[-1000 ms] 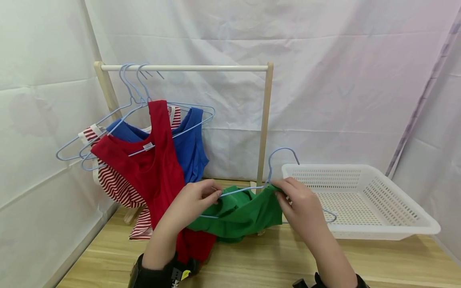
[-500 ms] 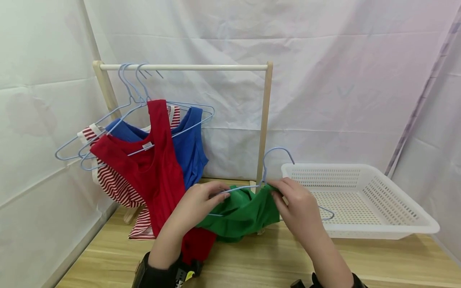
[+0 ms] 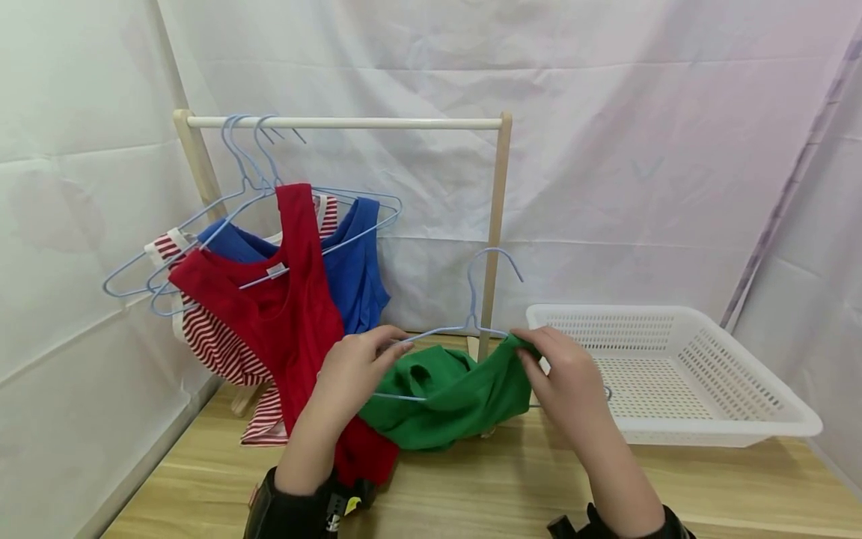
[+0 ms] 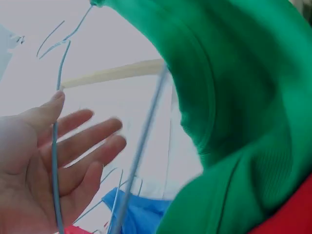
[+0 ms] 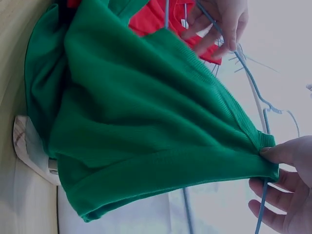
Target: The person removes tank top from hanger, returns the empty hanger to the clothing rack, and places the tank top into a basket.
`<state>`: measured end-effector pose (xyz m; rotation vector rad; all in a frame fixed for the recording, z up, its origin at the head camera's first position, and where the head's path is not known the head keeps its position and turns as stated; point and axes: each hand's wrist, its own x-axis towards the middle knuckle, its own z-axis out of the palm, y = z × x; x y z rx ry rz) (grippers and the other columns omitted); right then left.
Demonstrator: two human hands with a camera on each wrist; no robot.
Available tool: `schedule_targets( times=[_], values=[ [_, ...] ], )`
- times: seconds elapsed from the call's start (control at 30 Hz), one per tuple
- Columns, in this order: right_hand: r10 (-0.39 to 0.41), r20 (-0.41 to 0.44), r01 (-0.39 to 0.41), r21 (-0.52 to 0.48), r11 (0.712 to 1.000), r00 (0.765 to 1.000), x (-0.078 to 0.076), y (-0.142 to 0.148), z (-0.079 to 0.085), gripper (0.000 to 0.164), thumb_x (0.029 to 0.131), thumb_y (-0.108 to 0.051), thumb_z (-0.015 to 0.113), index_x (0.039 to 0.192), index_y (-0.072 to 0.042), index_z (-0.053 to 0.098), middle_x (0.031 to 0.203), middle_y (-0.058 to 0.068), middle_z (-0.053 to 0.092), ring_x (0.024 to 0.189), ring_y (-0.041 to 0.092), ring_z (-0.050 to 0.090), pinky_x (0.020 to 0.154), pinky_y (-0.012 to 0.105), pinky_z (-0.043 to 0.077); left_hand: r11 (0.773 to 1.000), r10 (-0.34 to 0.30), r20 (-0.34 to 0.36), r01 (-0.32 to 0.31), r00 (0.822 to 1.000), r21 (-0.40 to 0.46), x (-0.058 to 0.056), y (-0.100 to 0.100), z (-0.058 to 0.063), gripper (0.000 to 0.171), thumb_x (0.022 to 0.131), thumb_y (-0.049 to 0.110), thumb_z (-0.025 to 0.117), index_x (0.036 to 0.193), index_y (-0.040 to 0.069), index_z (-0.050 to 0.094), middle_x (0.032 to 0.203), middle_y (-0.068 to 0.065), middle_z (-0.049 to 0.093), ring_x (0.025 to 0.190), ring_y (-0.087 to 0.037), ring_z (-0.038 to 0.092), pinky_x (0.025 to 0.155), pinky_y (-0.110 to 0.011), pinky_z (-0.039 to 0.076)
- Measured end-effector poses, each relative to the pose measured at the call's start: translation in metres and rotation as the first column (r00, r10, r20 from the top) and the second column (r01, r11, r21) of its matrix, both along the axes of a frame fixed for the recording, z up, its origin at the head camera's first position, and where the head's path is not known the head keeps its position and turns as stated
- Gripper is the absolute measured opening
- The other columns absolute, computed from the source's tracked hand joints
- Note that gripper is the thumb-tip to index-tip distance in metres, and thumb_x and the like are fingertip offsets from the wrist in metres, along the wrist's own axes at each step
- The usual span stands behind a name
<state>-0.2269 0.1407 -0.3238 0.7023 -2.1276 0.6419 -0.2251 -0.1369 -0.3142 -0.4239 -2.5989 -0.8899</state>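
A green sleeveless top (image 3: 451, 404) hangs bunched over one side of a light-blue wire hanger (image 3: 471, 301), above the table. My left hand (image 3: 353, 374) holds the bare left arm of the hanger; in the left wrist view its thumb (image 4: 52, 105) presses the wire while the other fingers extend behind it. My right hand (image 3: 566, 374) pinches the top's shoulder strap near the hanger's neck, with the wire running through the strap in the right wrist view. The hanger's hook points up and right. The top's far side is hidden among folds.
A clothes rack (image 3: 377, 123) bears a red tank top (image 3: 283, 299), a blue one (image 3: 360, 277) and a red-striped garment (image 3: 222, 340) on blue hangers at its left. To the right, a white perforated basket (image 3: 707, 430) stands on the wooden table (image 3: 512, 486).
The hanger's neck and hook have shifted left and risen. The strap in my right hand now sits farther out along the hanger's right arm. The rack's garments stay put.
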Motion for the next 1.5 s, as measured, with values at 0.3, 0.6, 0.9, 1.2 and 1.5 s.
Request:
schedule_targets(
  times=[0.3,0.6,0.9,1.2,1.5],
  values=[
    [-0.014,0.012,0.014,0.000,1.000,1.000,-0.001,0.002,0.000,0.029,0.075,-0.001,0.069,0.101,-0.011,0.063,0.086,-0.001,0.063,0.079,0.010,0.055,0.064,0.034,0.051,0.941,0.271,-0.333,-0.322,0.903,-0.107,0.005,-0.014,0.007,0.028,0.079,0.043,0.065,0.068,0.017,0.060,0.049,0.005,0.044,0.042,-0.014,0.035,0.037,-0.031,0.031],
    [-0.025,0.023,0.025,-0.007,1.000,0.999,-0.002,0.004,-0.001,0.030,0.076,-0.002,0.069,0.103,-0.012,0.062,0.089,-0.001,0.064,0.083,0.012,0.056,0.068,0.038,0.051,0.905,0.366,-0.438,-0.424,0.821,-0.040,0.008,-0.030,0.010,0.029,0.078,0.041,0.066,0.069,0.013,0.061,0.050,0.000,0.046,0.040,-0.014,0.032,0.036,-0.031,0.030],
    [-0.046,0.046,0.046,0.005,0.999,0.998,-0.004,0.007,-0.003,0.030,0.077,-0.004,0.068,0.105,-0.013,0.062,0.091,-0.001,0.064,0.081,0.012,0.055,0.063,0.036,0.051,0.870,0.452,-0.412,-0.493,0.791,0.008,0.012,-0.044,0.014,0.030,0.080,0.044,0.063,0.075,0.014,0.063,0.052,-0.004,0.050,0.041,-0.017,0.034,0.038,-0.033,0.032],
    [-0.056,0.078,0.056,0.003,0.998,0.995,-0.006,0.010,-0.004,0.029,0.078,-0.005,0.067,0.106,-0.011,0.061,0.093,0.001,0.064,0.086,0.015,0.056,0.069,0.040,0.051,0.851,0.490,-0.399,-0.525,0.775,0.027,0.015,-0.055,0.017,0.031,0.081,0.044,0.062,0.077,0.013,0.065,0.052,-0.004,0.052,0.041,-0.018,0.036,0.039,-0.033,0.033],
    [-0.084,0.113,0.084,0.010,0.996,0.990,-0.010,0.012,-0.005,0.028,0.080,-0.007,0.066,0.107,-0.011,0.061,0.096,0.004,0.064,0.089,0.018,0.056,0.070,0.043,0.052,0.842,0.508,-0.395,-0.538,0.766,0.041,0.019,-0.065,0.018,0.031,0.081,0.042,0.062,0.078,0.011,0.065,0.056,-0.006,0.057,0.042,-0.018,0.037,0.042,-0.034,0.033]
  ],
)
